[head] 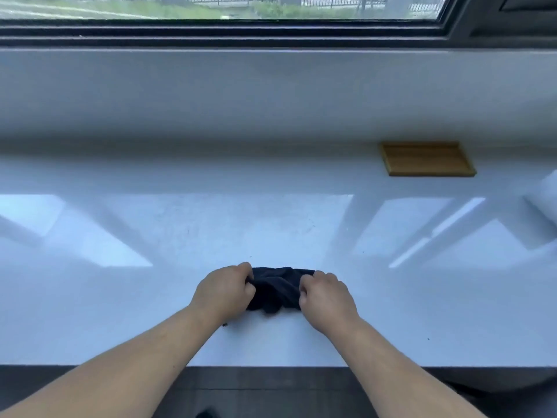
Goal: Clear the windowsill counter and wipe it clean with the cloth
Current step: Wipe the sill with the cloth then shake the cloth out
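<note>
The left hand is curled closed, pinching the left end of a dark navy, crumpled fabric cloth between thumb and fingers. The right hand is likewise clenched on the cloth's right end, knuckles up. The cloth is bunched between the two hands and rests on the glossy white stone worktop, close to its near edge and about midway across the view. Both bare forearms reach in from below, over the dark floor in front of the worktop. A few small dark specks lie on the surface around the cloth. Well apart from the hands, at the far right against the white back wall, lies a shallow rectangular wooden tray. Above the wall runs the dark-framed window, with greenery and a fence outside.
</note>
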`<state>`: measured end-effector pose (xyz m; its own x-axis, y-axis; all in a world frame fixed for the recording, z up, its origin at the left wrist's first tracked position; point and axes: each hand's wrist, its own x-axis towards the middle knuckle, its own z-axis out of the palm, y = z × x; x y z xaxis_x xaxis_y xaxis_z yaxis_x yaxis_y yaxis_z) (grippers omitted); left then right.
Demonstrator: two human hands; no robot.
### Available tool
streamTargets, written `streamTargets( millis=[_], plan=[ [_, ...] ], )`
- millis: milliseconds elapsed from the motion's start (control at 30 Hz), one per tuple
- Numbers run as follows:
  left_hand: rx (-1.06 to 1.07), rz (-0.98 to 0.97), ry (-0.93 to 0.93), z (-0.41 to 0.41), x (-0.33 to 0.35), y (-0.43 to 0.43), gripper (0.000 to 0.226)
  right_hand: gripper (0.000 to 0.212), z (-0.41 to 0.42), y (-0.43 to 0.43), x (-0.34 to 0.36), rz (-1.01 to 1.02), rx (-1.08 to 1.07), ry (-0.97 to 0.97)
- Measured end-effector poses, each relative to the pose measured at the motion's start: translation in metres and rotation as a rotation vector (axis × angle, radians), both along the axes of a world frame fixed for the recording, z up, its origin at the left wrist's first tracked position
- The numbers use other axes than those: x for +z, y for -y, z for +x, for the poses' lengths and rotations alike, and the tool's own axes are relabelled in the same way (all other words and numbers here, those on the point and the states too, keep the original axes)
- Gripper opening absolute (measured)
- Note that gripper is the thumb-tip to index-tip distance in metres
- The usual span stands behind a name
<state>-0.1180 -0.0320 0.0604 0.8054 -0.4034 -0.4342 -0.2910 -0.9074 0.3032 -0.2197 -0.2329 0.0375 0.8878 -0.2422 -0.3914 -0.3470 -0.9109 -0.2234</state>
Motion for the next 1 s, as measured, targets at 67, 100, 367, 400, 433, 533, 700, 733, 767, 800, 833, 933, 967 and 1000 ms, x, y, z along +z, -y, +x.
streamTargets(
  millis=[67,100,367,400,433,533,700,733,767,800,833,933,967,1000],
  plan=[
    [0.149,-0.223,-0.073,0.017,0.032,0.003,0.014,0.019,0.010,0.000,0.018,0.084,-0.088,0.033],
    [0.208,-0.341,-0.115,0.027,0.052,0.006,0.016,0.027,0.015,0.000,0.031,0.177,-0.154,0.048],
    [0.132,-0.852,-0.117,0.103,0.233,0.020,0.021,0.078,0.063,-0.028,0.163,0.644,-0.360,0.208],
    [0.109,-0.873,-0.082,0.113,0.252,0.020,0.020,0.087,0.071,-0.033,0.175,0.646,-0.354,0.230],
    [0.092,-0.895,-0.066,0.123,0.269,0.020,0.019,0.094,0.080,-0.038,0.186,0.637,-0.352,0.249],
    [0.062,-0.926,-0.035,0.149,0.306,0.016,0.017,0.103,0.106,-0.047,0.207,0.588,-0.385,0.300],
    [0.050,-0.918,0.008,0.177,0.338,0.008,0.014,0.095,0.141,-0.047,0.226,0.722,-0.405,0.303],
    [0.056,-0.922,-0.008,0.181,0.342,0.009,0.014,0.089,0.148,-0.045,0.227,0.796,-0.438,0.308],
    [0.065,-0.937,-0.042,0.184,0.346,0.010,0.014,0.081,0.156,-0.042,0.227,0.879,-0.473,0.317],
    [0.078,-0.963,-0.088,0.187,0.349,0.012,0.014,0.070,0.164,-0.040,0.226,0.971,-0.503,0.317],
    [0.095,-0.994,-0.136,0.189,0.351,0.014,0.015,0.061,0.172,-0.040,0.225,1.065,-0.519,0.304],
    [0.143,-1.052,-0.239,0.195,0.353,0.018,0.016,0.058,0.189,-0.047,0.218,1.396,-0.569,0.214],
    [0.165,-1.058,-0.261,0.197,0.352,0.018,0.015,0.053,0.194,-0.050,0.214,1.508,-0.593,0.172],
    [0.190,-1.054,-0.271,0.200,0.351,0.017,0.015,0.049,0.199,-0.050,0.208,1.603,-0.616,0.138]
  ],
)
